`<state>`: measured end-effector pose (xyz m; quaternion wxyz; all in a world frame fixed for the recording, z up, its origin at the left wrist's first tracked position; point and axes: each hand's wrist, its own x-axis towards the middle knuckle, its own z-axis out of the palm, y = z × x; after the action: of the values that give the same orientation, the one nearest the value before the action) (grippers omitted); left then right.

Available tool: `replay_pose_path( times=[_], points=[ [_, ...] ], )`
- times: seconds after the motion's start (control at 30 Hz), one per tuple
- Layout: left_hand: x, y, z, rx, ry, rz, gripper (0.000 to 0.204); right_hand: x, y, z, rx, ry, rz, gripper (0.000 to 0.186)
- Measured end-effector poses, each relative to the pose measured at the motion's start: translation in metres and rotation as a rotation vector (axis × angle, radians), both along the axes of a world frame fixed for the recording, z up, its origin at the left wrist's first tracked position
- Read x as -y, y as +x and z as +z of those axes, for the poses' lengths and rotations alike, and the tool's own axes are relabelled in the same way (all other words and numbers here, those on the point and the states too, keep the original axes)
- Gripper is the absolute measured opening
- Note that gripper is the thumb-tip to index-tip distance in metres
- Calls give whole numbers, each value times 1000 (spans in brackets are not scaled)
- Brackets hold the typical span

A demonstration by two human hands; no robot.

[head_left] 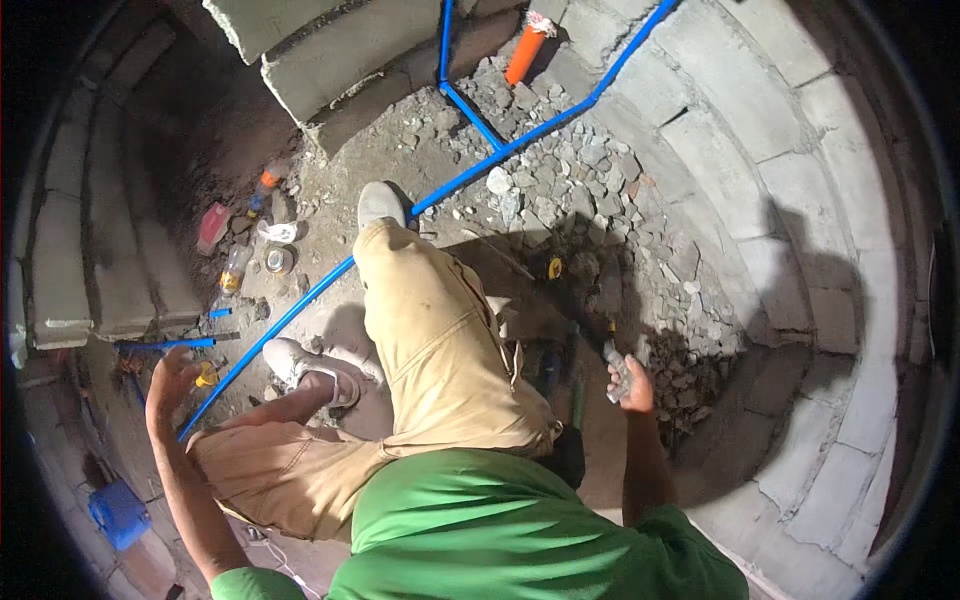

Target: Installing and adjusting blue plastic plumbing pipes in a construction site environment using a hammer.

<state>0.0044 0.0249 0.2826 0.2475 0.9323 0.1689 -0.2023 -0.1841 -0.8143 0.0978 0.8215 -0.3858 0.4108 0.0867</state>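
My left hand (172, 382) is raised at the left with loosely curled, parted fingers and nothing visible in it, beside a small yellow object (207, 374) and a short blue pipe piece (167, 344). My right hand (636, 390) grips a grey object (617, 366) that I cannot clearly make out, above shadowed rubble at the right. My legs in tan trousers (430, 350) are bent below me, one shoe beside a long blue pipe (308, 296) crossing the dirt floor. Another yellow item (555, 268) lies in the shadow right of my knee.
Curved block walls (750, 120) surround me. A branched blue pipe (545, 128) and an orange upright pipe (523, 55) sit among broken stones (590, 170). Plastic bottles (234, 270), a can (279, 260), a red item (212, 230) and a blue container (118, 515) lie at the left.
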Motion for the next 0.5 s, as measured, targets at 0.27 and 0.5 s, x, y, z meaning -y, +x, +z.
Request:
replay_pose_path(
  times=[0.27,0.5],
  points=[
    [-16,-61,-20,-226,-137,-41,32,-39,29,17,-340,-686,208,37],
    [-43,-71,-34,-193,-73,-45,44,-59,79,44,-479,-879,372,73]
  ],
)
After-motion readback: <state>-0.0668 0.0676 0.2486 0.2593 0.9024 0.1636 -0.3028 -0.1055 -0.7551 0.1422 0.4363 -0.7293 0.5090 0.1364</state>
